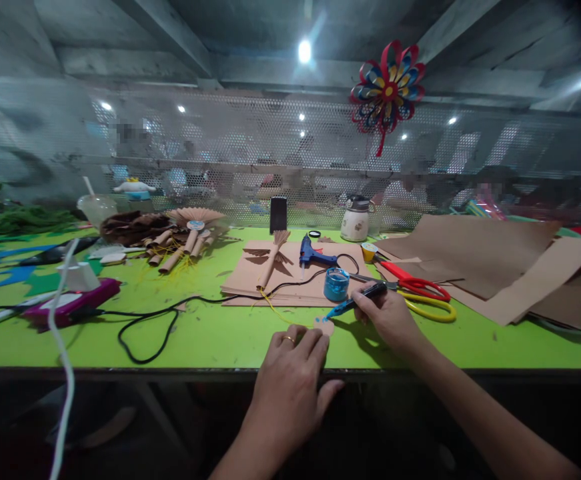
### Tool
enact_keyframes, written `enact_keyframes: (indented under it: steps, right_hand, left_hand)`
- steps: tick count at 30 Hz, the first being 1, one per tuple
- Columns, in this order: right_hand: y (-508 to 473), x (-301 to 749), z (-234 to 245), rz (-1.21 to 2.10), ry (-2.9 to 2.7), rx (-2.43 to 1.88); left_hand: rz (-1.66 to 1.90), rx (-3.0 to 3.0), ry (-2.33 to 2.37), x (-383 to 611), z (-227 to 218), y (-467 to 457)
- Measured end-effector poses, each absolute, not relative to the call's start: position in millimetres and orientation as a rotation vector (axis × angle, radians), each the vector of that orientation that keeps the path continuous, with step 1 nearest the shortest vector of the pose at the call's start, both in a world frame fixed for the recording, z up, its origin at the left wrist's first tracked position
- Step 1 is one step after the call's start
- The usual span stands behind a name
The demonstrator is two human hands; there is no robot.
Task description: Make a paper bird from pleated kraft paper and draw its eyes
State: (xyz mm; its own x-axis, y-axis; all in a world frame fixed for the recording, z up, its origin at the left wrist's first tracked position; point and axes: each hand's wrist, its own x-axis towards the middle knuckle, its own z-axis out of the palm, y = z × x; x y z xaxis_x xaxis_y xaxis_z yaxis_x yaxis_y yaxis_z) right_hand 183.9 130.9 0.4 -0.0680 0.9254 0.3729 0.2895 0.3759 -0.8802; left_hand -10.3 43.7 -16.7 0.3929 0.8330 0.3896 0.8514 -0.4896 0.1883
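Observation:
My left hand (293, 373) lies near the front edge of the green table (220, 333), fingers stretched forward, fingertips pressing on a small round brown paper piece (324, 327). My right hand (387, 317) is closed round a dark paintbrush (357, 301) with a blue tip that touches the paper piece. Just behind the brush stands a small pot of blue paint (337, 284).
A blue glue gun (313, 255) and a brown paper fan stick (271, 263) lie on a cardboard sheet (250, 283). Red scissors (413, 280) and yellow scissors (430, 309) sit beside brown paper sheets (495, 267). Black cable (150, 333), pink case (70, 301), paper rolls (170, 250), a jar (355, 221).

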Motion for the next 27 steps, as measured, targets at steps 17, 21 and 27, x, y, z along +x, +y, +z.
enact_keyframes:
  steps: [17,21,27]
  right_hand:
    - [129.8,185.5,0.3,0.723,-1.631,-1.132]
    - [128.2,185.1,1.0,0.746,-1.647,-1.136]
    - [129.1,186.4,0.0,0.76,-1.578,-1.121]
  left_hand:
    - [-0.702,-2.581,-1.556,-10.7,-16.5,43.7]
    - [-0.706,-2.579,-1.558,-10.9,-18.1,43.9]
    - [-0.702,-2.583,-1.56,-10.2,-15.7,43.6]
